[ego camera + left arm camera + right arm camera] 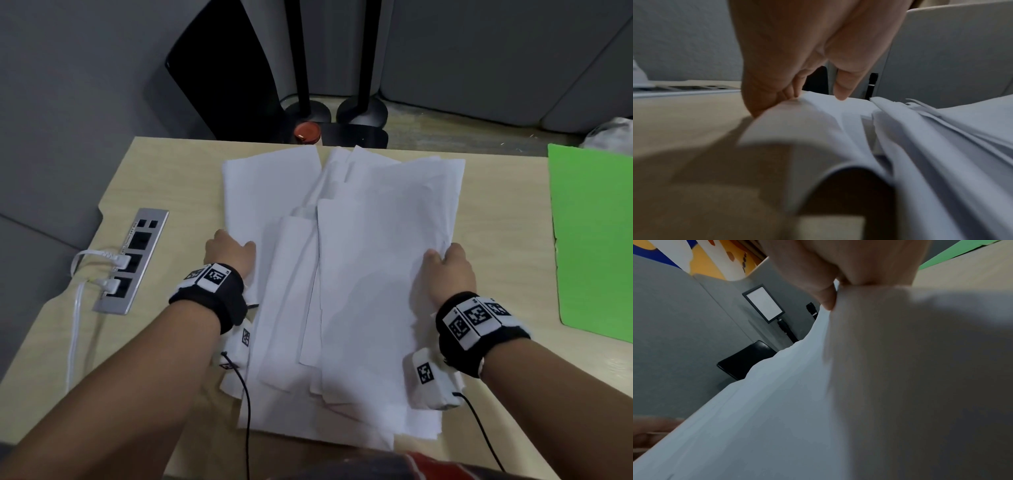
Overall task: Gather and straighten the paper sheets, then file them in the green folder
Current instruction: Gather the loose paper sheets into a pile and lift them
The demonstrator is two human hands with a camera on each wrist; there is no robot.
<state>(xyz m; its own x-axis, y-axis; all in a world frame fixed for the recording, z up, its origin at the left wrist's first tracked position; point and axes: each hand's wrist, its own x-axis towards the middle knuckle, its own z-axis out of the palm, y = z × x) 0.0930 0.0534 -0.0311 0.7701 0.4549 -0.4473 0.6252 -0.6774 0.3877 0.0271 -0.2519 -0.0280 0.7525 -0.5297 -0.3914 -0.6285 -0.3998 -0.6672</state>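
While the sheets (342, 260) lie in a messy pile in the middle of the surface (164, 178), I see my left hand (230, 255) pinching their left edge and my right hand (448, 270) gripping their right edge. The folder (592, 240) lies flat, far right.

We see bare desk (507, 219) between paper sheets (342, 274) and green folder (596, 240) at the right edge, power strip (132, 262) crowding our left edge, stand bases (361, 111) behind the far edge
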